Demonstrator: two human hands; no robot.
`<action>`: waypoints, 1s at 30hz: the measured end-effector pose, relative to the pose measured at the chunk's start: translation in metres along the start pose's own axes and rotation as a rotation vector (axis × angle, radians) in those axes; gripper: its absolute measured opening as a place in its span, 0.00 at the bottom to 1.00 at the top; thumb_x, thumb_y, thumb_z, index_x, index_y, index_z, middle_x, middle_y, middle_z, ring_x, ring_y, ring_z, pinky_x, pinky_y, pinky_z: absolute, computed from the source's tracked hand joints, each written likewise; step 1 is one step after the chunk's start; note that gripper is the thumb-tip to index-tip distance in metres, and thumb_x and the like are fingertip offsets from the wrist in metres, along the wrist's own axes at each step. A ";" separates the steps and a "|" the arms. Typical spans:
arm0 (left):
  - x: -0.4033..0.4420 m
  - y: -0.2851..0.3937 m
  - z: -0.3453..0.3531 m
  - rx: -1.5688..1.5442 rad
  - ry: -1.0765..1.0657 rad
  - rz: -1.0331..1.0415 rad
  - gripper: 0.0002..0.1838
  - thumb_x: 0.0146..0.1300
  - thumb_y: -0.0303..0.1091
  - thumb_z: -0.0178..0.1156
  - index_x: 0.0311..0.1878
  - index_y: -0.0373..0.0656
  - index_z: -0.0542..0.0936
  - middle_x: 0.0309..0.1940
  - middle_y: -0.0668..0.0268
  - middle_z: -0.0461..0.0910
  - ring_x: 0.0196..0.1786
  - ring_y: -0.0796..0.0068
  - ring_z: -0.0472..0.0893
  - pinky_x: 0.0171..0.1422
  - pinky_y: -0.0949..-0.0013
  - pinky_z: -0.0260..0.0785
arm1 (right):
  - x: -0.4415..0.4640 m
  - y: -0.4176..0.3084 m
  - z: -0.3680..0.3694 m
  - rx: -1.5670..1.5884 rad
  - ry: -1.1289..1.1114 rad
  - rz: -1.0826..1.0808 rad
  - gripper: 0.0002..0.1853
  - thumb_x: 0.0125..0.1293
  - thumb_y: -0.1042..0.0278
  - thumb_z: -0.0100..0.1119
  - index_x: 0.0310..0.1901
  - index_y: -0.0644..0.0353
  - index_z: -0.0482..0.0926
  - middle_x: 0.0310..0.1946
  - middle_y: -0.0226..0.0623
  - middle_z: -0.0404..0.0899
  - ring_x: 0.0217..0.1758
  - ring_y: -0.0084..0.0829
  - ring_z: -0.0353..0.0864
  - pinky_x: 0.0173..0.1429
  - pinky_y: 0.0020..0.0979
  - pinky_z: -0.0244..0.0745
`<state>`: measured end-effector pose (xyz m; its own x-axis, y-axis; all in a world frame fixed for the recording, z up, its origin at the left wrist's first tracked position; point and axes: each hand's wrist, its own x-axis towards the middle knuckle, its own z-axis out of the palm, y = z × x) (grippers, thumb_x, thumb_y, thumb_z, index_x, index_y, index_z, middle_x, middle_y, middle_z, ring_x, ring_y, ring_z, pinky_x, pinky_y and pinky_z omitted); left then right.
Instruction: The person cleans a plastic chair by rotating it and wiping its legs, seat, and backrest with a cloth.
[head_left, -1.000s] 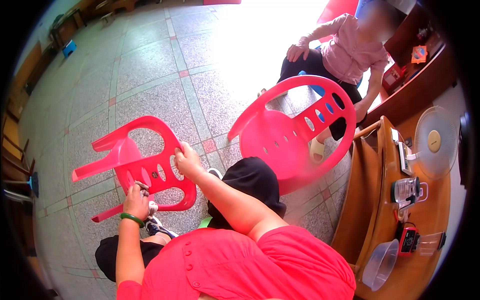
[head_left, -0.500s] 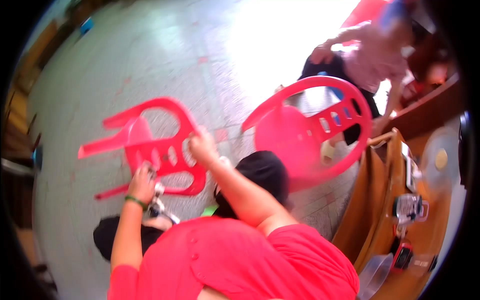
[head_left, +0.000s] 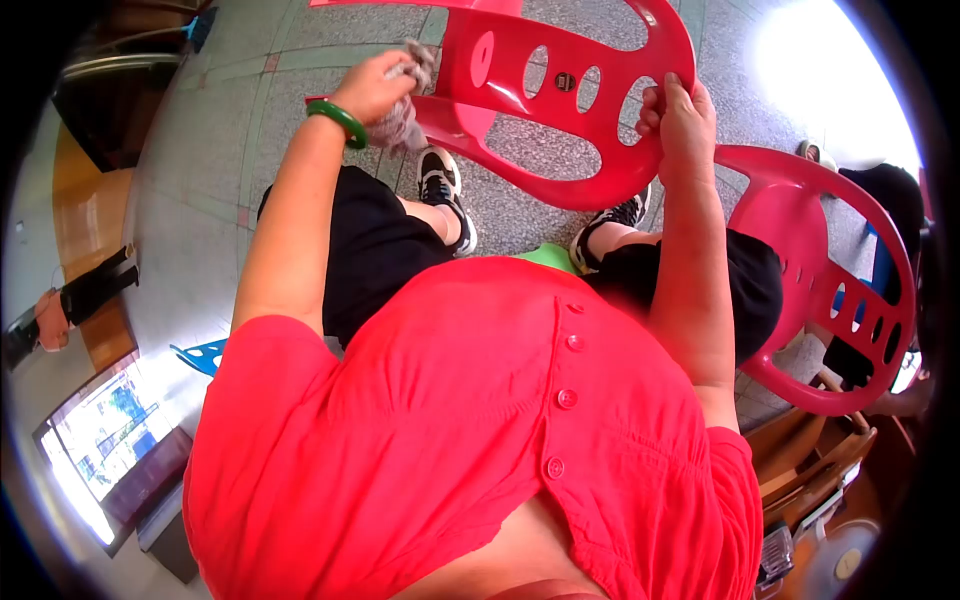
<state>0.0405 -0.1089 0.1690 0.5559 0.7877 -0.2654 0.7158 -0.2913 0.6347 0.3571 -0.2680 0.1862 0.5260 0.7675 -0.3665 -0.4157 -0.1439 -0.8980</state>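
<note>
A red plastic armchair (head_left: 510, 88) lies tipped in front of me, its slotted backrest towards me. My right hand (head_left: 686, 132) is closed round the top edge of that backrest. Crumpled in the fingers of my left hand (head_left: 370, 88) is a grey cloth (head_left: 400, 128). This hand, below which a green bangle (head_left: 340, 122) circles the wrist, is beside the chair's lower armrest; whether the cloth touches the plastic I cannot tell. The chair's legs run out of the top of the view.
Another red plastic chair (head_left: 785, 222) stands at my right, close to my knee. Beyond it a person in dark clothing (head_left: 895, 200) is partly visible. Wooden furniture (head_left: 800, 455) is at the lower right. At the left are a bright screen (head_left: 110, 430) and a blue plastic piece (head_left: 200, 355).
My view has tilted down and turned, so the held chair now appears higher and further right. My left hand, earlier at the backrest, is now at the chair's lower side. My right hand keeps its hold.
</note>
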 end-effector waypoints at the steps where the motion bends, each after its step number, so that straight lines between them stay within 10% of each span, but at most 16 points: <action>1: 0.010 -0.004 -0.004 -0.151 0.051 -0.033 0.17 0.56 0.36 0.58 0.49 0.42 0.78 0.37 0.61 0.82 0.41 0.72 0.80 0.48 0.69 0.70 | 0.001 0.000 0.003 0.000 -0.007 0.005 0.06 0.70 0.67 0.44 0.39 0.59 0.67 0.22 0.31 0.69 0.16 0.19 0.63 0.20 0.23 0.63; 5: 0.039 0.021 0.004 -0.269 0.294 -0.038 0.22 0.57 0.36 0.57 0.56 0.42 0.75 0.43 0.55 0.81 0.45 0.68 0.80 0.52 0.66 0.70 | 0.000 -0.005 0.008 0.019 -0.007 -0.001 0.05 0.70 0.68 0.44 0.39 0.59 0.67 0.22 0.31 0.69 0.17 0.19 0.62 0.20 0.23 0.62; 8: 0.062 0.024 0.040 0.240 0.379 0.072 0.23 0.59 0.35 0.52 0.59 0.43 0.72 0.60 0.54 0.69 0.58 0.54 0.73 0.63 0.60 0.65 | 0.001 -0.007 0.010 0.000 0.014 -0.004 0.05 0.70 0.68 0.44 0.38 0.59 0.67 0.22 0.31 0.69 0.17 0.19 0.63 0.20 0.23 0.62; 16: 0.024 0.059 0.029 0.599 0.023 0.028 0.21 0.62 0.35 0.45 0.58 0.42 0.70 0.64 0.53 0.65 0.61 0.51 0.69 0.61 0.54 0.66 | 0.020 0.038 -0.015 -0.254 0.087 -0.241 0.06 0.63 0.68 0.46 0.28 0.56 0.67 0.15 0.28 0.66 0.15 0.23 0.64 0.18 0.28 0.61; 23: 0.006 0.088 0.047 1.190 -0.404 -0.113 0.17 0.57 0.37 0.53 0.47 0.42 0.81 0.49 0.56 0.79 0.54 0.62 0.78 0.56 0.65 0.71 | 0.004 0.047 0.008 -0.161 0.177 -0.193 0.08 0.66 0.65 0.50 0.34 0.60 0.69 0.17 0.34 0.72 0.19 0.26 0.73 0.23 0.33 0.67; 30: -0.024 0.124 0.078 0.819 -0.198 0.459 0.10 0.53 0.34 0.54 0.35 0.49 0.84 0.40 0.59 0.80 0.48 0.57 0.78 0.52 0.59 0.72 | 0.002 0.062 0.005 -0.100 0.135 -0.154 0.08 0.66 0.64 0.50 0.33 0.60 0.69 0.16 0.35 0.73 0.17 0.27 0.72 0.21 0.33 0.66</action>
<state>0.1489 -0.2066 0.1979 0.8634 0.4181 -0.2823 0.4417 -0.8969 0.0227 0.3290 -0.2719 0.1310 0.6751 0.6955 -0.2461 -0.2502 -0.0979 -0.9632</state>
